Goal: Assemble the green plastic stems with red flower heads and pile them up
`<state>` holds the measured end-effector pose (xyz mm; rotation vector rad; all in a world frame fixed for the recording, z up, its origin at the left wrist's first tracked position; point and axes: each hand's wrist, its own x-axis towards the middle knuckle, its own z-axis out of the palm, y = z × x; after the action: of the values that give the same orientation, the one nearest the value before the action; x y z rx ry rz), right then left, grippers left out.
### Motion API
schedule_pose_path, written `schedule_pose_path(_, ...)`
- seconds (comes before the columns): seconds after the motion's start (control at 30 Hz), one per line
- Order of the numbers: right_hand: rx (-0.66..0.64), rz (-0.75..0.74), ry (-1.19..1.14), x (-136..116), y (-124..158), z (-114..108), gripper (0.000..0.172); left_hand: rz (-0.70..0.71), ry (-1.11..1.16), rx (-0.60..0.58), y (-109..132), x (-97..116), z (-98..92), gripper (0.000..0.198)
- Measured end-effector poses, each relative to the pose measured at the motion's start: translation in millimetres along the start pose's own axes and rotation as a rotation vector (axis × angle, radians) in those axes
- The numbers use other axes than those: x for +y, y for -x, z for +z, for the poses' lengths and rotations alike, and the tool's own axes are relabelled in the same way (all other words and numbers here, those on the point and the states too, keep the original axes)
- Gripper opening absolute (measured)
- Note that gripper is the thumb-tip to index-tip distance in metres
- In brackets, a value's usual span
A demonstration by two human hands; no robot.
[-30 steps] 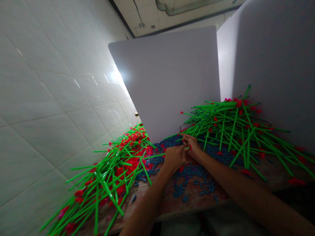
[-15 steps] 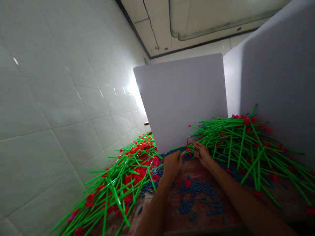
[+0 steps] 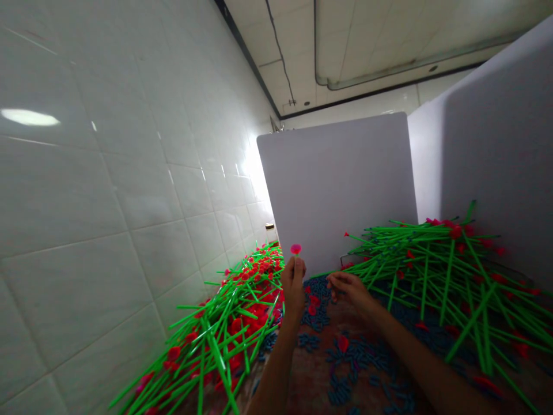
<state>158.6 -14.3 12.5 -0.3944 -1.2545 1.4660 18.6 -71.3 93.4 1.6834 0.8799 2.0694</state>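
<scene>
Since the earlier frame our left hand [image 3: 294, 285] rises, fingers [image 3: 292, 266] pinching a pink flower head [image 3: 296, 249] above the tabletop [image 3: 311, 386]; our right hand [image 3: 352, 291] curls loosely. A weak pinch could drop it among the blue pieces [image 3: 339, 392].

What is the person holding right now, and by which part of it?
The left hand holds a small pink flower head from below, gripping it under the bloom. The right hand shows nothing held.
</scene>
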Motion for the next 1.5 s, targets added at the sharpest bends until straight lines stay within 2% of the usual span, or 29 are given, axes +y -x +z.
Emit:
schedule_pose_path(0.1,0.009,-0.027,-0.006,-4,-2,-1,0.038,-0.192,0.333,-0.132,-5,-2,4.8,0.045)
schedule_pose_path(0.2,0.069,-0.065,-0.049,-20,-1,0,0.039,-0.337,0.527,-0.278,-4,-4,8.7,0.046)
schedule_pose_path(0.37,0.136,-0.176,-0.120,-57,0,9,0.020,-0.436,0.634,-0.343,4,-8,14.0,0.048)
schedule_pose_path(0.47,0.125,-0.227,-0.018,-75,-4,23,0.024,-0.439,0.633,-0.369,6,-9,16.1,0.049)
schedule_pose_path(0.53,0.127,-0.189,0.128,-88,-10,37,0.036,-0.432,0.607,-0.381,8,-9,17.1,0.050)
schedule_pose_path(0.63,0.122,-0.046,0.404,-111,-19,62,0.051,-0.416,0.559,-0.387,9,-10,18.7,0.052)
schedule_pose_path(0.73,0.017,0.092,0.546,-135,-21,82,0.044,-0.403,0.543,-0.377,11,-13,20.9,0.052)
schedule_pose_path(0.83,-0.110,0.255,0.493,-150,-18,90,0.034,-0.392,0.553,-0.361,11,-16,23.2,0.052)
schedule_pose_path(0.97,-0.181,0.416,0.274,-151,-16,84,0.028,-0.390,0.557,-0.334,12,-18,26.1,0.053)
schedule_pose_path(1.13,-0.275,0.478,0.015,-139,-19,72,0.023,-0.375,0.533,-0.243,14,-17,29.5,0.054)
schedule_pose_path(1.33,-0.338,0.469,-0.050,-132,-17,70,0.025,-0.415,0.536,-0.166,16,-11,31.2,0.051)
schedule_pose_path(1.5,-0.324,0.449,-0.062,-130,-13,70,0.027,-0.403,0.514,-0.180,17,-11,29.7,0.049)
